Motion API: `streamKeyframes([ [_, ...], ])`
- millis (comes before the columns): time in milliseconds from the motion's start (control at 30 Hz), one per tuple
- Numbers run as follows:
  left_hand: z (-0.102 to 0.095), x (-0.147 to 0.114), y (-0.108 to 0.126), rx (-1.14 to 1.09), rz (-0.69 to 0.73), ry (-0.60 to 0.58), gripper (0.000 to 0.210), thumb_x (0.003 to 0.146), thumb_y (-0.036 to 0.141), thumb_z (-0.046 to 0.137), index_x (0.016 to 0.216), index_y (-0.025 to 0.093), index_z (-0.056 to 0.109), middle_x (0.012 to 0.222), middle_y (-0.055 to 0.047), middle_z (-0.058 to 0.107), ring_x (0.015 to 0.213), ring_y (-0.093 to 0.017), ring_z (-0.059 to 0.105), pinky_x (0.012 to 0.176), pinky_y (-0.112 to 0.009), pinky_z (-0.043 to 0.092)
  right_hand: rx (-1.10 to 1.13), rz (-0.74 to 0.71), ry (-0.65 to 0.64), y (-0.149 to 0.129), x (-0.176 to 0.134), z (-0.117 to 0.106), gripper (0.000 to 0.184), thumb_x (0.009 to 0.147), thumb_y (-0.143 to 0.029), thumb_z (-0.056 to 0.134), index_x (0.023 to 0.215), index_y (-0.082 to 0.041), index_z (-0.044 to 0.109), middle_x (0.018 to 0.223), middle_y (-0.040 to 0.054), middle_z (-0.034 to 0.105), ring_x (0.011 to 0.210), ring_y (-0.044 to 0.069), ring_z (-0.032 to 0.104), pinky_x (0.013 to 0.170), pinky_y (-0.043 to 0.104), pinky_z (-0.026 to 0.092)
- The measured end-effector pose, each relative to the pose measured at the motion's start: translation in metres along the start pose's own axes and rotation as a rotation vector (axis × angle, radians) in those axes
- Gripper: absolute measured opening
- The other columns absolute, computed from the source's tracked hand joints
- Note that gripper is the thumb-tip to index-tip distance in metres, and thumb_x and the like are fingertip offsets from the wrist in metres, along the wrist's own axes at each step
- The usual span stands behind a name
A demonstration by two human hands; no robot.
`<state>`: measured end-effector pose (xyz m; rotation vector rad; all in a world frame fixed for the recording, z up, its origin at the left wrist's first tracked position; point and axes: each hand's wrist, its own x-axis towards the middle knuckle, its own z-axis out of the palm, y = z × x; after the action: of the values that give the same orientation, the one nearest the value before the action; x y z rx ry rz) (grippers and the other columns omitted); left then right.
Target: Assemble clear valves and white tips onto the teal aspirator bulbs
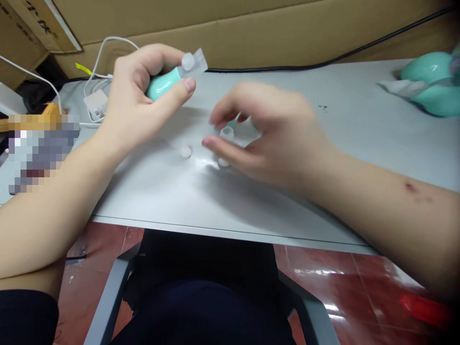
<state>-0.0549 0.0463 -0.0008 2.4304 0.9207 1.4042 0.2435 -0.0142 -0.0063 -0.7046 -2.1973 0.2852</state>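
My left hand (138,88) is wrapped around a small glossy teal bottle (164,85), whose lower part is hidden in the palm. At the bottle's narrow end are a round translucent cap (187,61) and a clear flat tab (200,60), near my thumb tip. My right hand (273,129), slightly blurred, hovers over the table with thumb and fingers apart. Between them shows a small translucent ring-shaped piece (227,132); whether the fingers touch it is unclear. A white disc (186,152) lies to the left, and another pale disc (223,162) shows partly below the thumb.
More teal rounded items (427,69) with a twisted clear wrapping (404,88) lie at the far right of the grey table (172,206). A white cable (104,45) and adapter (96,104) are at left. A black cable (309,67) runs along the cardboard wall (251,33).
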Motion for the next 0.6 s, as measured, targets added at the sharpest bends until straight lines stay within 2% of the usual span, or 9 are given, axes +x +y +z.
streamKeyframes([
  [33, 0.000, 0.000, -0.005, -0.002, 0.029, 0.039, 0.054, 0.112, 0.087, 0.090, 0.125, 0.035, 0.093, 0.113, 0.009, 0.094, 0.079, -0.014, 0.064, 0.077, -0.050, 0.061, -0.112, -0.085, -0.098, -0.003, -0.002, 0.003, 0.017, 0.114, -0.033, 0.086, 0.130, -0.028, 0.086, 0.122, 0.0095, 0.090, 0.117, 0.036, 0.083, 0.116, 0.060, 0.068],
  [67, 0.002, -0.001, -0.011, 0.009, 0.013, -0.007, 0.056, 0.108, 0.089, 0.093, 0.124, 0.035, 0.092, 0.113, 0.008, 0.093, 0.081, -0.015, 0.065, 0.082, -0.051, 0.063, -0.214, -0.140, -0.196, -0.006, -0.004, 0.007, 0.027, 0.119, -0.032, 0.080, 0.144, -0.025, 0.087, 0.131, 0.0132, 0.091, 0.130, 0.043, 0.082, 0.121, 0.067, 0.066],
  [133, 0.008, -0.003, -0.023, 0.039, -0.046, -0.051, 0.063, 0.107, 0.094, 0.088, 0.126, 0.034, 0.089, 0.117, 0.006, 0.094, 0.094, -0.020, 0.068, 0.091, -0.054, 0.064, -0.339, -0.210, -0.251, -0.011, -0.007, 0.016, 0.035, 0.121, -0.023, 0.072, 0.152, -0.026, 0.089, 0.140, 0.0144, 0.092, 0.147, 0.049, 0.078, 0.124, 0.072, 0.062],
  [233, 0.018, -0.009, -0.038, 0.069, -0.071, -0.082, 0.074, 0.108, 0.104, 0.077, 0.130, 0.034, 0.084, 0.124, 0.002, 0.093, 0.105, -0.025, 0.068, 0.099, -0.056, 0.061, -0.449, -0.253, -0.318, -0.016, -0.007, 0.026, 0.034, 0.122, -0.011, 0.062, 0.132, -0.022, 0.092, 0.126, 0.0129, 0.093, 0.146, 0.047, 0.077, 0.125, 0.069, 0.060],
  [367, 0.028, -0.016, -0.054, 0.073, -0.025, -0.084, 0.082, 0.099, 0.111, 0.078, 0.123, 0.033, 0.082, 0.115, -0.002, 0.091, 0.098, -0.025, 0.066, 0.093, -0.053, 0.060, -0.496, -0.252, -0.394, -0.015, -0.002, 0.023, 0.043, 0.119, -0.005, 0.056, 0.100, -0.029, 0.086, 0.102, 0.0069, 0.091, 0.116, 0.037, 0.080, 0.117, 0.061, 0.062],
  [467, 0.032, -0.019, -0.060, 0.094, 0.011, -0.059, 0.078, 0.095, 0.107, 0.085, 0.118, 0.032, 0.083, 0.111, -0.004, 0.092, 0.095, -0.027, 0.069, 0.092, -0.053, 0.063, -0.350, -0.244, -0.276, -0.009, 0.001, 0.007, 0.040, 0.119, -0.009, 0.060, 0.097, -0.030, 0.084, 0.103, 0.0036, 0.091, 0.100, 0.031, 0.080, 0.113, 0.059, 0.064],
  [533, 0.032, -0.020, -0.056, 0.109, 0.020, -0.066, 0.074, 0.097, 0.102, 0.088, 0.119, 0.031, 0.086, 0.111, -0.003, 0.093, 0.094, -0.026, 0.069, 0.091, -0.052, 0.065, -0.154, -0.216, -0.118, -0.003, 0.002, -0.006, 0.022, 0.119, -0.020, 0.073, 0.109, -0.032, 0.088, 0.111, 0.0018, 0.094, 0.101, 0.028, 0.085, 0.109, 0.055, 0.067],
  [567, 0.031, -0.021, -0.052, 0.114, 0.021, -0.073, 0.072, 0.097, 0.100, 0.090, 0.119, 0.031, 0.087, 0.110, -0.003, 0.093, 0.092, -0.025, 0.069, 0.090, -0.050, 0.066, -0.031, -0.196, -0.021, 0.001, 0.003, -0.012, 0.012, 0.114, -0.024, 0.083, 0.114, -0.033, 0.090, 0.116, 0.0011, 0.095, 0.100, 0.027, 0.086, 0.104, 0.050, 0.071],
  [600, 0.030, -0.021, -0.046, 0.119, 0.022, -0.081, 0.070, 0.098, 0.097, 0.092, 0.119, 0.031, 0.088, 0.108, -0.002, 0.092, 0.091, -0.024, 0.069, 0.089, -0.049, 0.067, 0.082, -0.120, 0.064, 0.004, 0.004, -0.017, 0.011, 0.111, -0.025, 0.090, 0.115, -0.034, 0.092, 0.121, 0.0010, 0.095, 0.101, 0.024, 0.087, 0.101, 0.046, 0.073],
])
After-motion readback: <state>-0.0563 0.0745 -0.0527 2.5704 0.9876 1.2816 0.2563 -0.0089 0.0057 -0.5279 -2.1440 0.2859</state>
